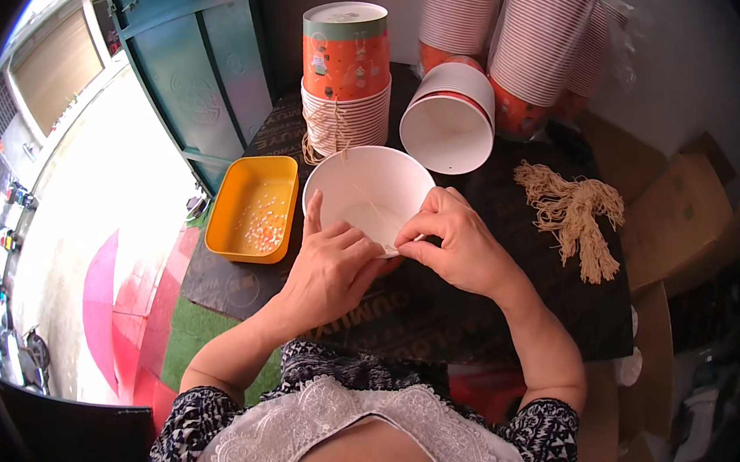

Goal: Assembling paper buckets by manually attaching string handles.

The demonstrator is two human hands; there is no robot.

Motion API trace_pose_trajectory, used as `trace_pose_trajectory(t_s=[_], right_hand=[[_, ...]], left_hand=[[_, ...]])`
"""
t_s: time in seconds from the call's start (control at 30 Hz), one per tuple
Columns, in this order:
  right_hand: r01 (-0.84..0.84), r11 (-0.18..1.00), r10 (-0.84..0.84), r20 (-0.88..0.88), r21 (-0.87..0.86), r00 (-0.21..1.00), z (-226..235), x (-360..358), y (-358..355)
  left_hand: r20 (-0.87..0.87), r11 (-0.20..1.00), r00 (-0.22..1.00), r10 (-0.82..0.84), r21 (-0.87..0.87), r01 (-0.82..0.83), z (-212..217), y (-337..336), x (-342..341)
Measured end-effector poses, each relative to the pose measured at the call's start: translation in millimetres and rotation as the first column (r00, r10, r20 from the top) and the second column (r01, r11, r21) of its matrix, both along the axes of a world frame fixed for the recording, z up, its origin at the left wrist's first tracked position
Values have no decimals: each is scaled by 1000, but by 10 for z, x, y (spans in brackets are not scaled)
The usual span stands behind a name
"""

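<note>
An open paper bucket (pixel 370 178), white inside, stands before me on the dark table. A thin pale string (pixel 371 199) lies across its inside. My left hand (pixel 336 265) is closed at the near rim, its little finger raised beside the bucket's left side. My right hand (pixel 455 243) pinches that same rim just to the right, thumb and forefinger pressed together. The fingertips of both hands nearly meet there. Whether string is also between them I cannot tell.
A yellow tray (pixel 220 228) with small pale and reddish bits stands left. Behind are an orange stack of buckets (pixel 345 66) with strings hanging, a tipped bucket (pixel 446 132), and wrapped bucket stacks (pixel 540 48). A bundle of strings (pixel 578 214) lies right, near cardboard boxes (pixel 683 219).
</note>
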State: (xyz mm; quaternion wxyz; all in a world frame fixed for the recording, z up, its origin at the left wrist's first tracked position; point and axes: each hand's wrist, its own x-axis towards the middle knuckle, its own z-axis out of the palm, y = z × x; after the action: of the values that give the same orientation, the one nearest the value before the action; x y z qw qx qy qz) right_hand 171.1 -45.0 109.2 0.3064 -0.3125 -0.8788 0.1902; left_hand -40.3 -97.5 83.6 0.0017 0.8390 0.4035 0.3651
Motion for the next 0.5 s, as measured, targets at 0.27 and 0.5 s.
trace_pose_trajectory(t_s=[0.27, 0.5], right_hand=[[-29, 951, 67, -114, 309, 991, -86, 0, -45], [-22, 735, 94, -70, 678, 993, -266, 43, -18]], left_hand=[[25, 1000, 1000, -5, 6, 5, 11, 44, 35], [36, 1000, 999, 5, 22, -5, 13, 75, 37]])
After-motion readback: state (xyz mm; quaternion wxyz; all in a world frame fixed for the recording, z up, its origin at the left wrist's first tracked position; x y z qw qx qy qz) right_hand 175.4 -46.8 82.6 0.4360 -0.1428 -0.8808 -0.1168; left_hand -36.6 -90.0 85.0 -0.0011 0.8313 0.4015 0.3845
